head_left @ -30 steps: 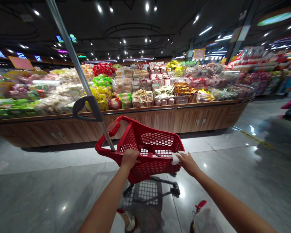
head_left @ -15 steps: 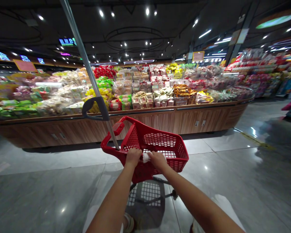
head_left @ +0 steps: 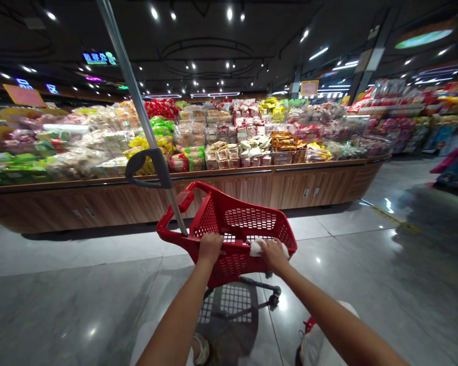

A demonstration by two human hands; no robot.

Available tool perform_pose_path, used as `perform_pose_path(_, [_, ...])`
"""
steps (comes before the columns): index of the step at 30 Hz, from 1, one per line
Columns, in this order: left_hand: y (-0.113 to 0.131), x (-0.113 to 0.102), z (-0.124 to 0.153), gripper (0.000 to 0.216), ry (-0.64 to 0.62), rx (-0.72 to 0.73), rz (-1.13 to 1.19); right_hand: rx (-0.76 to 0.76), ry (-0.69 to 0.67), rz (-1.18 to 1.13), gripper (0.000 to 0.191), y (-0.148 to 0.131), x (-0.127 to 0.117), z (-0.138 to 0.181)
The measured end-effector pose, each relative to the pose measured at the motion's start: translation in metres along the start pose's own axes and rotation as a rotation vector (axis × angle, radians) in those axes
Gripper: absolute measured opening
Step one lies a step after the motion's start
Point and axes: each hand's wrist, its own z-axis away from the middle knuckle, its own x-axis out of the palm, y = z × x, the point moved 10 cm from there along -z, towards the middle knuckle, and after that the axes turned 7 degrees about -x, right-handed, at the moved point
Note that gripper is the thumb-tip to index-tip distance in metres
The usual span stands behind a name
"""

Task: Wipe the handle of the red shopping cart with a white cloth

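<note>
A red shopping cart [head_left: 231, 267] stands on the grey tiled floor [head_left: 99, 295], its push handle toward the left. The person's left hand [head_left: 211, 247] is clamped over the near rim of the basket, close to the handle end. The right hand [head_left: 275, 255] is closed around a white cloth [head_left: 256, 247], which touches the same rim farther right, near the front corner. A metal pole [head_left: 127, 76] with a grey grip [head_left: 163, 170] slants up beside the cart's handle. Behind the cart, packaged snacks [head_left: 223, 155] fill a wooden display stand [head_left: 236, 189] up to its front edge.
</note>
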Motion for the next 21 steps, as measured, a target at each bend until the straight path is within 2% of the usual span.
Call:
perform_pose_path(2, [-0.001,-0.001,0.001,0.015,0.011,-0.015,-0.005,-0.030,0.008,-0.030,0.036,-0.049,0.002,-0.028])
perform_pose_path(4, [-0.002,-0.002,0.003,0.021,0.024,-0.011,-0.014,-0.049,0.027,-0.028,0.035,-0.084,0.001,-0.048])
perform_pose_path(6, [-0.002,-0.001,0.006,0.024,0.028,0.018,-0.028,-0.083,0.017,-0.019,0.034,-0.101,0.001,-0.056])
perform_pose_path(7, [-0.002,-0.001,0.008,0.023,0.028,0.038,-0.037,-0.104,0.000,-0.015,0.033,-0.101,0.001,-0.054])
perform_pose_path(8, [-0.002,-0.001,0.010,0.021,0.027,0.057,-0.044,-0.122,-0.023,-0.012,0.033,-0.094,0.001,-0.050])
perform_pose_path(10, [-0.004,0.000,0.013,0.015,0.021,0.076,-0.050,-0.137,-0.079,-0.003,0.033,-0.063,0.001,-0.033])
perform_pose_path(13, [-0.006,0.000,0.014,0.016,0.007,0.066,-0.022,-0.088,-0.147,0.017,0.034,0.009,0.000,0.006])
perform_pose_path(15, [-0.006,0.000,0.013,0.018,0.005,0.048,-0.004,-0.045,-0.127,0.001,0.039,0.054,-0.004,0.032])
perform_pose_path(16, [-0.006,0.000,0.012,0.019,0.006,0.039,-0.001,-0.054,-0.092,-0.016,0.041,0.067,-0.007,0.042])
perform_pose_path(18, [-0.004,0.001,0.011,0.021,0.004,0.026,-0.004,-0.051,-0.063,-0.030,0.042,0.080,-0.010,0.054])
perform_pose_path(21, [0.001,0.001,0.008,0.018,0.003,0.023,-0.008,-0.037,-0.094,-0.028,0.042,0.058,-0.007,0.045])
